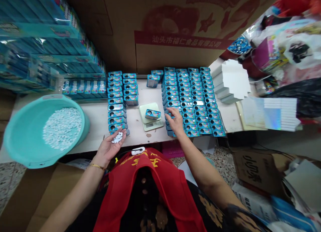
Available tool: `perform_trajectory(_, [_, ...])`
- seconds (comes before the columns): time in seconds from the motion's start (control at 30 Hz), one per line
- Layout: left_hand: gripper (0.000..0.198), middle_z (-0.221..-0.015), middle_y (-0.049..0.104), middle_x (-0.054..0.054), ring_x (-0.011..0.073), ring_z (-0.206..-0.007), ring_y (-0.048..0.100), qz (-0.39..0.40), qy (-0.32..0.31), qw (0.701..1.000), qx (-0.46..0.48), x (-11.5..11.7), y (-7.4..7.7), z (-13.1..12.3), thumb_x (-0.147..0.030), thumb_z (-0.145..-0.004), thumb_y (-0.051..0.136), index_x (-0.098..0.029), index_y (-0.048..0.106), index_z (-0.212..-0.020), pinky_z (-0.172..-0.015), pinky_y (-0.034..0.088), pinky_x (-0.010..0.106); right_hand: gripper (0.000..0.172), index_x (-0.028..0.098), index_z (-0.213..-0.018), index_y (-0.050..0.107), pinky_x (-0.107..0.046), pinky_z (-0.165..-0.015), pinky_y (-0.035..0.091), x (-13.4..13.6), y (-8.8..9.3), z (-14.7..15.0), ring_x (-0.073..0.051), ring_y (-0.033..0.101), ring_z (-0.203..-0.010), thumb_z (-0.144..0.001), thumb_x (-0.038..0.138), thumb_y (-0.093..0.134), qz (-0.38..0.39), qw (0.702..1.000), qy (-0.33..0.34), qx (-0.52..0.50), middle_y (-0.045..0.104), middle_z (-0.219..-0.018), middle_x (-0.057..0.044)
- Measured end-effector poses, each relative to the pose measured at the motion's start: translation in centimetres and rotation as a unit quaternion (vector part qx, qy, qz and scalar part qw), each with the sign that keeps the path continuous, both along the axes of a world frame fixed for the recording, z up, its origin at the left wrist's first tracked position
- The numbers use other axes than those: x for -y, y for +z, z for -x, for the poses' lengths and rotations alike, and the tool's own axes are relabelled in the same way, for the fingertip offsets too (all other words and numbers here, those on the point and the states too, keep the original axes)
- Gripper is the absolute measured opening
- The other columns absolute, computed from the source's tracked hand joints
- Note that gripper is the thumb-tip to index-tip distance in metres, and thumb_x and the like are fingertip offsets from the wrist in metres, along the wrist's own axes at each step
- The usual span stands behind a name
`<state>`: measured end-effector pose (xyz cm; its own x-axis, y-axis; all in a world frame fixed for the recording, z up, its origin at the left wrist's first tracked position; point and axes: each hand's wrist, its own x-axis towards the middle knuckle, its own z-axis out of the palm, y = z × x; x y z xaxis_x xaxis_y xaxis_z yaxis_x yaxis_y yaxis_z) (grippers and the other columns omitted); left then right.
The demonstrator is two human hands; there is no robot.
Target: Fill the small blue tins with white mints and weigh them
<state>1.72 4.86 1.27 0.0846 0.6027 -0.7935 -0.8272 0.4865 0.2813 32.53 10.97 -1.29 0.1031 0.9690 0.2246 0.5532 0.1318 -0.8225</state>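
My left hand [108, 146] is cupped palm up at the table's front edge, holding a small heap of white candies [117, 137]. My right hand [175, 120] reaches onto the near left corner of a large block of blue tins [193, 101], its fingers curled on one tin there. Between my hands, a single blue tin [152, 114] sits on a small pale green scale [150, 117]. A column of blue tins [116, 101] stands to the left of the scale.
A teal basin [27, 131] full of white candies [62, 127] sits at the left. Stacked blue packs [45, 44] line the back left. A cardboard box wall [175, 34] stands behind. White flat cartons [232, 81] and holographic sheets [273, 113] lie right.
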Motion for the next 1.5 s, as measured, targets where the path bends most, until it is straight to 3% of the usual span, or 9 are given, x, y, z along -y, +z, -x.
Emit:
perform_trajectory(0.17, [0.026,-0.095,0.065,0.018,0.0240,-0.092,0.062,0.011,-0.031,0.999,0.008,-1.1,-0.2,-1.9,-0.003,-0.080,0.044,-0.006,0.060,-0.100,-0.074,0.056,0.033,0.051,0.018,-0.114,0.049,-0.033,-0.079,0.046,-0.3,-3.1,1.8,-0.018,0.054,-0.094,-0.067,0.028,0.063,0.099,0.993,0.045,-0.049,0.056,-0.109,-0.008])
perform_trajectory(0.33, [0.020,-0.089,0.066,0.018,0.0222,-0.083,0.064,0.011,-0.058,0.998,0.035,-3.1,-1.2,-4.1,-0.005,-0.079,0.046,-0.005,0.061,-0.091,-0.071,0.056,0.032,0.036,0.015,-0.106,0.052,-0.034,-0.077,0.047,-0.8,-5.7,3.9,-0.018,0.057,-0.084,-0.072,0.029,0.056,0.127,0.990,0.050,-0.041,0.061,-0.092,-0.006])
perform_trajectory(0.47, [0.022,-0.083,0.066,0.017,0.0221,-0.080,0.064,-0.001,-0.057,0.997,0.057,-4.9,-2.6,-5.1,-0.013,-0.082,0.043,-0.005,0.061,-0.091,-0.070,0.054,0.033,0.036,0.019,-0.113,0.053,-0.038,-0.090,0.038,-0.4,-2.0,4.6,-0.021,0.050,-0.101,-0.077,0.021,0.050,0.029,0.985,0.135,0.101,0.057,-0.107,-0.008])
perform_trajectory(0.6, [0.024,-0.072,0.065,0.012,0.0185,-0.066,0.063,-0.015,-0.050,0.996,0.072,-6.7,-3.4,-6.5,-0.019,-0.084,0.041,-0.007,0.061,-0.091,-0.063,0.053,0.031,0.042,0.028,-0.122,0.049,-0.044,-0.097,0.024,0.9,3.4,6.1,-0.023,0.042,-0.109,-0.082,0.015,0.047,-0.111,0.909,0.228,0.332,0.054,-0.115,-0.006])
perform_trajectory(0.73, [0.024,-0.069,0.065,0.011,0.0181,-0.059,0.062,-0.015,-0.066,0.994,0.089,-7.7,-3.5,-7.7,-0.021,-0.082,0.044,-0.007,0.062,-0.087,-0.059,0.051,0.030,0.037,0.029,-0.121,0.049,-0.045,-0.096,0.020,1.7,5.9,7.6,-0.022,0.042,-0.109,-0.086,0.016,0.044,-0.208,0.844,0.274,0.412,0.056,-0.112,-0.006])
perform_trajectory(0.83, [0.020,-0.065,0.065,0.009,0.0163,-0.055,0.061,-0.010,-0.067,0.994,0.086,-7.8,-3.5,-8.1,-0.019,-0.081,0.044,-0.009,0.062,-0.081,-0.057,0.050,0.027,0.035,0.028,-0.119,0.051,-0.044,-0.096,0.019,1.7,6.0,7.8,-0.021,0.042,-0.108,-0.086,0.017,0.043,-0.220,0.836,0.265,0.426,0.057,-0.110,-0.005])
perform_trajectory(1.0, [0.016,-0.059,0.064,0.006,0.0145,-0.051,0.059,-0.001,-0.065,0.995,0.075,-7.9,-3.1,-8.4,-0.014,-0.079,0.046,-0.010,0.061,-0.075,-0.056,0.050,0.026,0.036,0.029,-0.120,0.050,-0.044,-0.095,0.020,1.6,5.4,7.0,-0.022,0.043,-0.107,-0.086,0.017,0.045,-0.205,0.862,0.206,0.415,0.057,-0.112,-0.005])
perform_trajectory(1.3, [0.017,-0.060,0.064,0.006,0.0141,-0.051,0.060,0.006,-0.086,0.993,0.085,-8.0,-2.8,-9.1,-0.012,-0.078,0.046,-0.009,0.063,-0.081,-0.055,0.050,0.024,0.034,0.030,-0.116,0.054,-0.043,-0.096,0.018,1.8,4.8,6.4,-0.020,0.044,-0.105,-0.086,0.017,0.044,-0.219,0.860,0.198,0.415,0.060,-0.107,-0.003])
perform_trajectory(1.5, [0.017,-0.066,0.065,0.010,0.0176,-0.057,0.062,0.008,-0.091,0.991,0.101,-8.2,-3.7,-9.2,-0.012,-0.077,0.049,-0.007,0.063,-0.085,-0.059,0.052,0.029,0.039,0.033,-0.121,0.049,-0.043,-0.095,0.020,2.1,5.1,6.4,-0.022,0.042,-0.109,-0.086,0.018,0.044,-0.128,0.885,0.219,0.390,0.056,-0.114,-0.004])
